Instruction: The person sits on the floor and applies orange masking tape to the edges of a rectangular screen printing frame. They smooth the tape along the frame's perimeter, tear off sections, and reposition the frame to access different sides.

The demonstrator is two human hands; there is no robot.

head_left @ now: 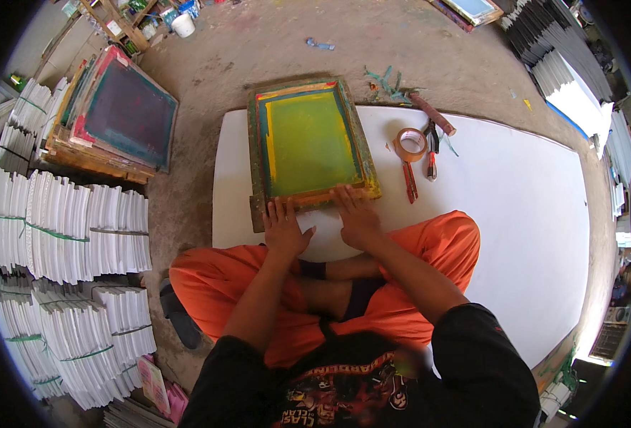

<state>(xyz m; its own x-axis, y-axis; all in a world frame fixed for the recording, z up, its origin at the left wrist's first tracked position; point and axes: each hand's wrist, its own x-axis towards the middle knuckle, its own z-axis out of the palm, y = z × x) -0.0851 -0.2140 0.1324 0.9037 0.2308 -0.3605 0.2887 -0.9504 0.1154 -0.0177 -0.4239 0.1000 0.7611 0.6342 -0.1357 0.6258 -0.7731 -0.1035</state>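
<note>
At upper left: white plastic bucket [183, 26], contents unclear. Rectangular, wood-framed, yellow-green screen [308, 139]: near rail [317, 200] beneath outstretched fingers of left hand [284, 232] and right hand [359, 221].

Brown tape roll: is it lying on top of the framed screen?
No, the brown tape roll lies on the white board, to the right of the framed screen and apart from it.

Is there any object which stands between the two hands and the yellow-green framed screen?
Nothing visible does. The left hand and the right hand both lie at the near edge of the framed screen. The tape roll lies to the screen's right, out of the way.
</note>
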